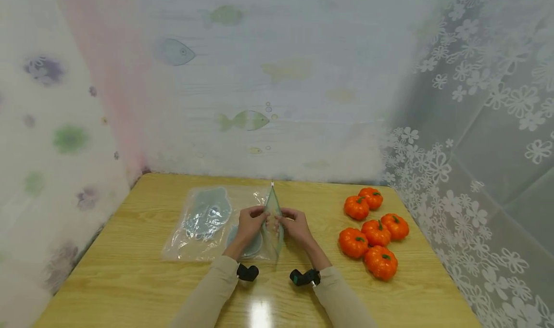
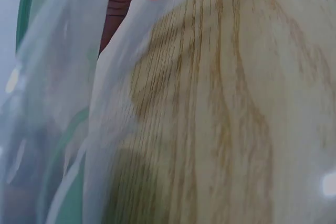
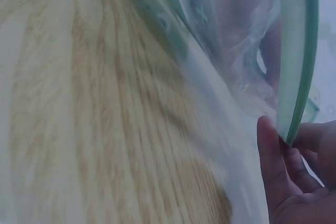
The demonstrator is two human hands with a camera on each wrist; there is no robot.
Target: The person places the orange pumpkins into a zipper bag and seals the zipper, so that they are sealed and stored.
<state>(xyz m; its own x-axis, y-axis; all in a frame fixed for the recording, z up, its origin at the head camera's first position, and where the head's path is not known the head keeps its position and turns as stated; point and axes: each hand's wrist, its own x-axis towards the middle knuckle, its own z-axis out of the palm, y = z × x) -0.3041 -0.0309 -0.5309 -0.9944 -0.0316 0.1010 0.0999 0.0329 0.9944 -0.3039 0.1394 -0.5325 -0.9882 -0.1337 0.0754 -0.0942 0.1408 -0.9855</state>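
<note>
A clear plastic zip bag [image 1: 175, 248] with pale green printed shapes lies on the table, its body to the left and its mouth to the right. The mouth's green edges [image 3: 304, 72] are spread apart into a narrow gap, with a white slider [image 1: 272, 184] at the far end. My left hand [image 1: 250, 226] pinches the left side of the mouth. Opposite it, my right hand [image 1: 298, 226] pinches the other side; the right wrist view shows its thumb and fingers on the green strip. In the left wrist view, the bag's film partly covers a finger [image 2: 119, 9].
To the right, several small orange pumpkins with green stems sit in a loose group, the front one [image 1: 381, 263] nearest me and the rear one [image 1: 370, 198] farthest. The wooden table [image 1: 130, 280] meets a fish-patterned curtain [image 1: 303, 140] at the back and a flowered one [image 1: 450, 212] at the right.
</note>
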